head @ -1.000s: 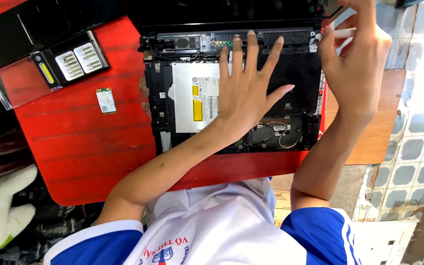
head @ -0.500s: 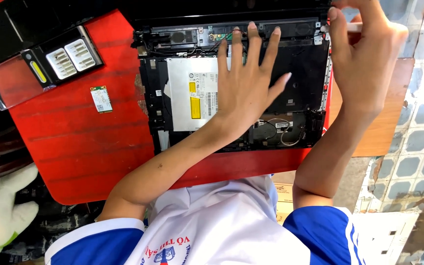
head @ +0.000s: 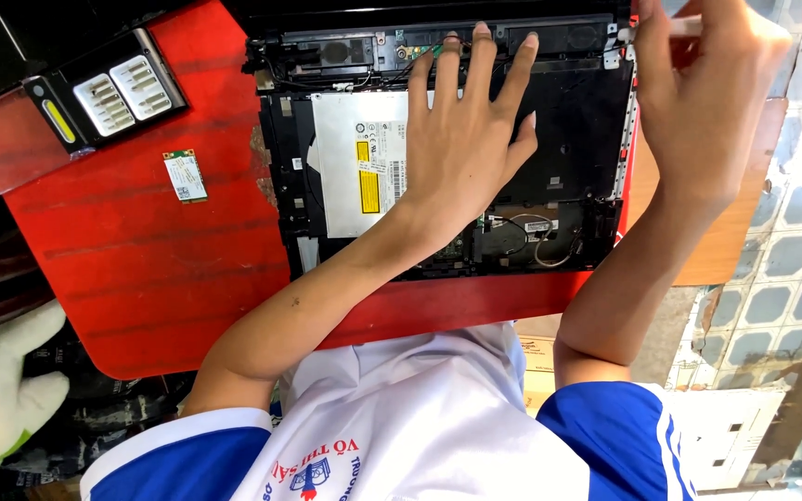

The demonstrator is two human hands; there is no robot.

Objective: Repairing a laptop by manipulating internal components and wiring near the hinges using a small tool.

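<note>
An opened black laptop chassis (head: 568,121) lies on a red table (head: 141,269), its silver optical drive (head: 350,176) with a yellow label exposed. My left hand (head: 461,139) rests flat on the chassis, fingers spread, fingertips at the back edge near the speaker bar and a small green board. My right hand (head: 698,102) is at the laptop's right rear corner, closed around a thin white tool (head: 684,26) whose tip is hidden. Loose wires (head: 536,237) sit in the near right corner of the chassis.
A small green circuit card (head: 185,175) lies loose on the red table left of the laptop. A black case of screwdriver bits (head: 109,93) with a clear lid sits at the back left. A white soft object (head: 2,399) is at lower left; a tiled floor (head: 791,278) on the right.
My right hand has shifted slightly toward the laptop's right rear corner with the tool. My left hand stays flat on the chassis. The view has drifted a little.
</note>
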